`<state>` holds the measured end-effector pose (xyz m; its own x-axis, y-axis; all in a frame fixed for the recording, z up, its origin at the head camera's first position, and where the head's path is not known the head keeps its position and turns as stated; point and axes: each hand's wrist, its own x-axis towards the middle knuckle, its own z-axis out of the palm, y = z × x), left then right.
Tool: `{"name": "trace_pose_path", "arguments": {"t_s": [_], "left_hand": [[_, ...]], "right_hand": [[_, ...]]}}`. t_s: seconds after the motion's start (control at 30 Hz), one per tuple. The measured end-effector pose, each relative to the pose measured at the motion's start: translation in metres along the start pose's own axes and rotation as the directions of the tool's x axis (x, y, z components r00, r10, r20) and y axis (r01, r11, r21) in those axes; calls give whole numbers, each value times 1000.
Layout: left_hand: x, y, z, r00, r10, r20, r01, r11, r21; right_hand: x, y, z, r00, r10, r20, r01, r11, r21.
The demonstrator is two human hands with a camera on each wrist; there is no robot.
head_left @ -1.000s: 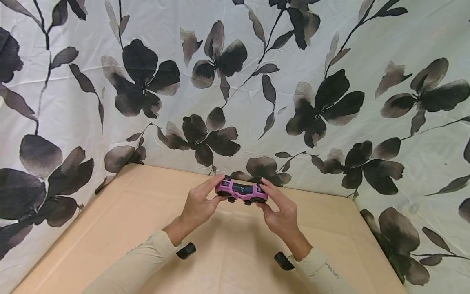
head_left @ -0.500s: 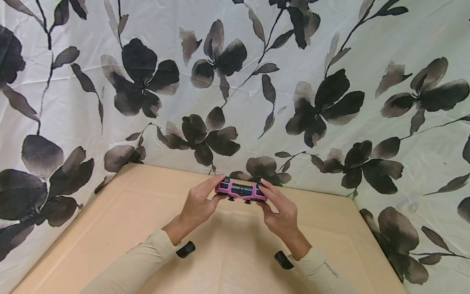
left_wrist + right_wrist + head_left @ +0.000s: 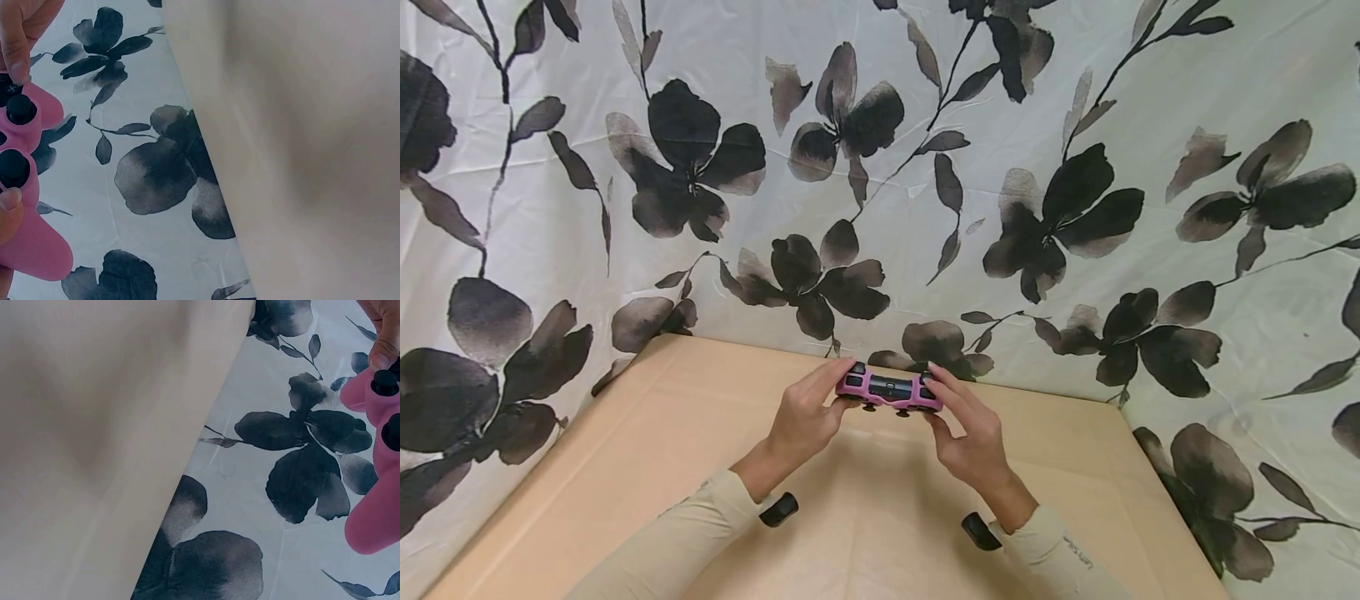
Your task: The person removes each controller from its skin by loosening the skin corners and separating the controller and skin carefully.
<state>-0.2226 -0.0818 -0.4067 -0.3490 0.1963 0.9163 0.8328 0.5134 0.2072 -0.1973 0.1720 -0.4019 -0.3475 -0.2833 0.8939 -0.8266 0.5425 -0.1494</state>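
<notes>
Pink controller (image 3: 889, 388) gripped between my left hand (image 3: 805, 418) and right hand (image 3: 973, 435), raised over the bench (image 3: 880, 533) toward its far edge, room either side, thumbstick tops (image 3: 22, 108) face-on only in wrist views

Pink controller (image 3: 29, 139) at left edge, fingers (image 3: 9, 219) on it; floral cloth (image 3: 100, 187), seemingly a beige tabletop (image 3: 312, 150)

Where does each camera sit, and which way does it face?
Head: on the head, facing forward and down; shows left hand, right hand, sleeves, pink controller.
Left wrist: on that wrist, facing the controller's sticks; parts of both hands.
Right wrist: on that wrist, facing the sticks; part of one hand.
Wrist views share controller, floral sheet.
</notes>
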Motion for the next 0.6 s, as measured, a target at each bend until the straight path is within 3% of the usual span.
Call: {"name": "trace_pose_path", "arguments": {"t_s": [0.27, 0.6], "left_hand": [[-1, 0, -2, 1000, -2, -6, 2, 1000, -1], [-1, 2, -4, 1000, -5, -3, 5, 1000, 2]], "right_hand": [[0, -2, -2, 997, 61, 41, -65, 994, 93], [5, -6, -2, 999, 46, 2, -46, 997, 58]]}}
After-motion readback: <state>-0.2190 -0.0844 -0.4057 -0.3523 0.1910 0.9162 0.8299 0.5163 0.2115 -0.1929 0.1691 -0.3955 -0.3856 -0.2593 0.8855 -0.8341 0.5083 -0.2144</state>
